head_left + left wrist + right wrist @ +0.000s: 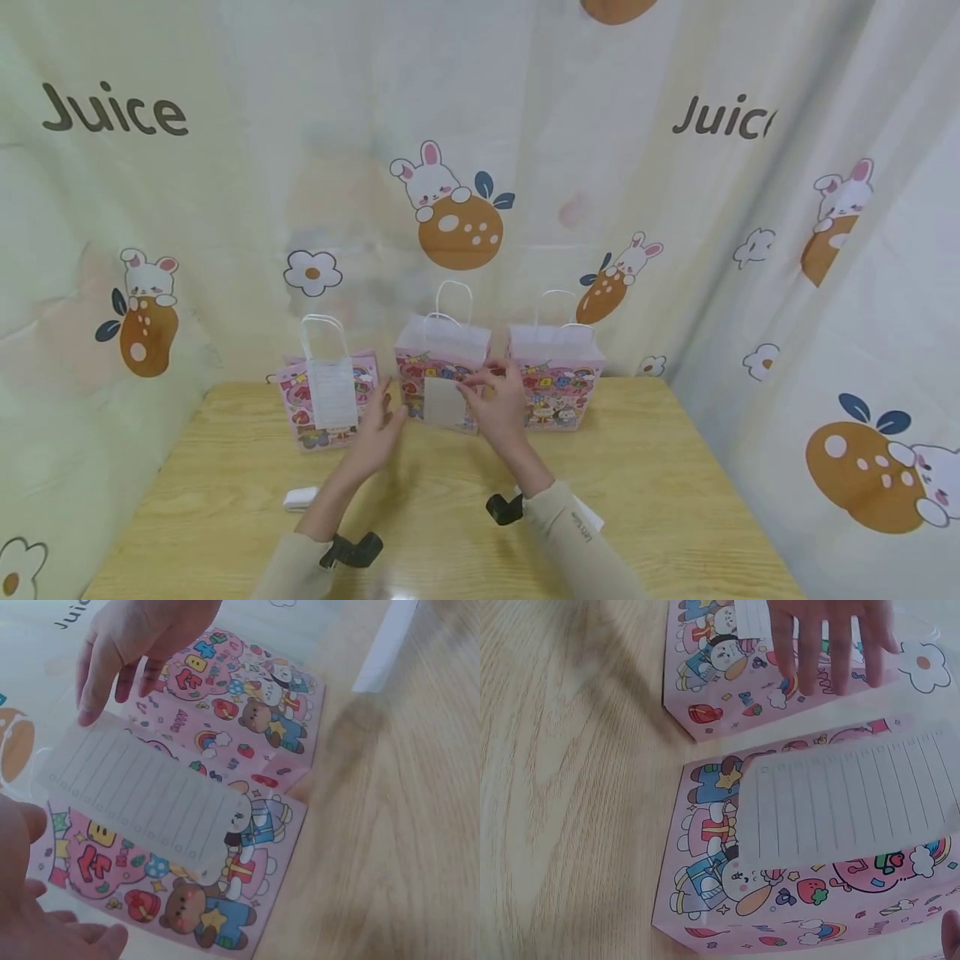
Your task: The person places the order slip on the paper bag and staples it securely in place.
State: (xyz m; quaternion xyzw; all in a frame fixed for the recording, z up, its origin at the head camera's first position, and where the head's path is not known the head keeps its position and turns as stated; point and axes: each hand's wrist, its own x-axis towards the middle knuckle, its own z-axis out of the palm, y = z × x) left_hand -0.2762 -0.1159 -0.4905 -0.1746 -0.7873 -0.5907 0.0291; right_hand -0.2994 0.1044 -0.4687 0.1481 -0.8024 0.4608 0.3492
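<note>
Lined paper [444, 403] over middle bag [438, 365] | right grip [501, 407] pinches corner | left grip [378, 429] loose beside bag edge | front tabletop [435, 508] roomy

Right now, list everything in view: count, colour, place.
Table: 1, pale wood, foreground.
Backdrop: 1, pale printed, behind table.
Paper bags: 3, pink, back of table.
Lined sheets: 2, white, fronting left and middle bags.
Unidentified item: 1, white, left tabletop.
Flat item: 1, white, right tabletop.
Wrist cameras: 2, black, one per wrist.
Sleeves: 2, beige, both arms.
Left grip: 1, bare hand, near middle bag.
Right grip: 1, bare hand, pinching middle sheet.
</note>
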